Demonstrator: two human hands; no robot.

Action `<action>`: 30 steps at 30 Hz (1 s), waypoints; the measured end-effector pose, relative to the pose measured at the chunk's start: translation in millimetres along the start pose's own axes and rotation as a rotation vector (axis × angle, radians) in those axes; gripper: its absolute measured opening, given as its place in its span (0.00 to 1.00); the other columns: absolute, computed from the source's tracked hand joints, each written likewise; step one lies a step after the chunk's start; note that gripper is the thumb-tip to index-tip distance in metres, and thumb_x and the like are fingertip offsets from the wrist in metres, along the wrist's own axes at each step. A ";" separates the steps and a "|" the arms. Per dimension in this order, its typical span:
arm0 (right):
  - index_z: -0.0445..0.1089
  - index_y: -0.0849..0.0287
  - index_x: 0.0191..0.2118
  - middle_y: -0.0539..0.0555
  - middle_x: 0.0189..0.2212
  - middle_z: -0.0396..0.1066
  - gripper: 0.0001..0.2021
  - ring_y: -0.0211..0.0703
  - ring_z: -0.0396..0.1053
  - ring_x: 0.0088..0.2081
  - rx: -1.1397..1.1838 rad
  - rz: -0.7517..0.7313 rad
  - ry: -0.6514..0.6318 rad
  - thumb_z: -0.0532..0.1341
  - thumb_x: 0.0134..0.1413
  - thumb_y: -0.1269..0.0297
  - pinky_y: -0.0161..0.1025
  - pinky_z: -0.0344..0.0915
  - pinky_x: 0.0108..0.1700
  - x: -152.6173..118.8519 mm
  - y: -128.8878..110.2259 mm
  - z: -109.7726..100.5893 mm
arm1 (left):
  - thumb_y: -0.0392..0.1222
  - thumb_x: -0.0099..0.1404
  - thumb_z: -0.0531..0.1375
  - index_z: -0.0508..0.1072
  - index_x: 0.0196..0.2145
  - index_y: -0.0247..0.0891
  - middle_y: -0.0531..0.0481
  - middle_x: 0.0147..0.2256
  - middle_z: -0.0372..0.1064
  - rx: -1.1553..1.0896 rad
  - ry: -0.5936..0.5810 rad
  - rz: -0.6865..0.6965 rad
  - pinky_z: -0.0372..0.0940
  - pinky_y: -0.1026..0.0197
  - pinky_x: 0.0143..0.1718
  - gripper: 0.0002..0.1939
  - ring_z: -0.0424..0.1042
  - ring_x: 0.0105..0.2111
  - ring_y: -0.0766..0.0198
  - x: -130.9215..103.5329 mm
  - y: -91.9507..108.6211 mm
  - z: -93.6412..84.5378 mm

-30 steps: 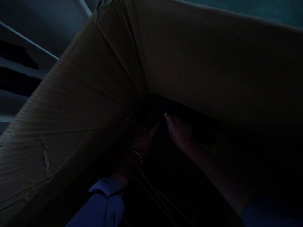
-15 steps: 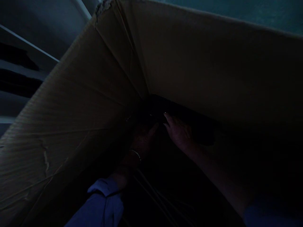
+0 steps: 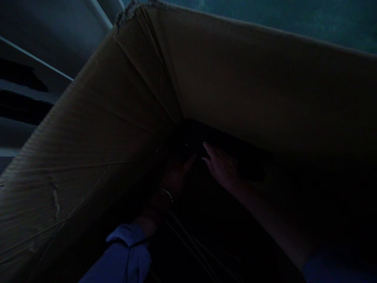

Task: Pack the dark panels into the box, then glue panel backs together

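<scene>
The dark object [image 3: 220,138] lies at the bottom of a large cardboard box [image 3: 265,86], in the far corner and along the foot of the far wall. It is black or nearly so, with a plain, matt appearance; one small bright glint shows near the corner. Its upper edge is straight and stands out against the brown wall. Its lower outline merges with shadow, so the full shape cannot be made out

The long axis of the dark object runs parallel to the far wall, from the corner at upper left down toward the right. One end is set in the corner; the other fades into shadow beyond the right hand [image 3: 222,165]

The right hand is at the near side of the dark object, thumb and forefinger slightly apart and directed left toward the corner. The left hand [image 3: 176,173] is just beside it, deep in shadow, its thumb directed toward the right hand. Whether either hand grips the dark object cannot be told

The cardboard box is open at the top, with creased walls and a frayed upper corner. Besides the dark object it contains several thin pale strips [image 3: 188,241], which lie lengthwise on the dark bottom below the hands. The left wrist carries a bracelet [image 3: 166,192], and a blue sleeve [image 3: 126,239] is turned back on the left forearm
</scene>
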State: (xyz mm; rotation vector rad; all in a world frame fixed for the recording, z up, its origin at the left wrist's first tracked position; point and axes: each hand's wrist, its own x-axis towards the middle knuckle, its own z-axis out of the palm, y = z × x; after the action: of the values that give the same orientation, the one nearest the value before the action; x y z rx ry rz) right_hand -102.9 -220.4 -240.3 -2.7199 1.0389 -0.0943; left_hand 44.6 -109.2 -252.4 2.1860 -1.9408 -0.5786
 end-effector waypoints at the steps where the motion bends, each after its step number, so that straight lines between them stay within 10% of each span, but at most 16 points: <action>1: 0.54 0.61 0.56 0.58 0.39 0.69 0.21 0.44 0.67 0.38 -0.002 -0.003 0.002 0.54 0.57 0.64 0.39 0.61 0.37 -0.1 -0.1 -0.5 | 0.35 0.61 0.51 0.49 0.59 0.49 0.41 0.51 0.58 -0.003 0.006 0.001 0.59 0.44 0.50 0.29 0.58 0.53 0.51 -0.8 -0.8 1.4; 30: 0.56 0.62 0.55 0.58 0.41 0.69 0.19 0.44 0.67 0.41 0.059 0.024 -0.021 0.53 0.57 0.70 0.38 0.62 0.41 -1.5 -1.7 -6.5 | 0.38 0.63 0.49 0.51 0.59 0.44 0.40 0.45 0.62 0.048 0.007 0.029 0.59 0.46 0.49 0.26 0.60 0.48 0.53 8.1 5.1 -2.5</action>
State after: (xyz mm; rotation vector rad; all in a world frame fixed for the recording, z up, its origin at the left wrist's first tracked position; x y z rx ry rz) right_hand -103.8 -219.4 -233.6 -2.6496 1.0454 -0.0911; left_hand 41.5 -118.2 -249.7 2.1810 -1.9992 -0.5240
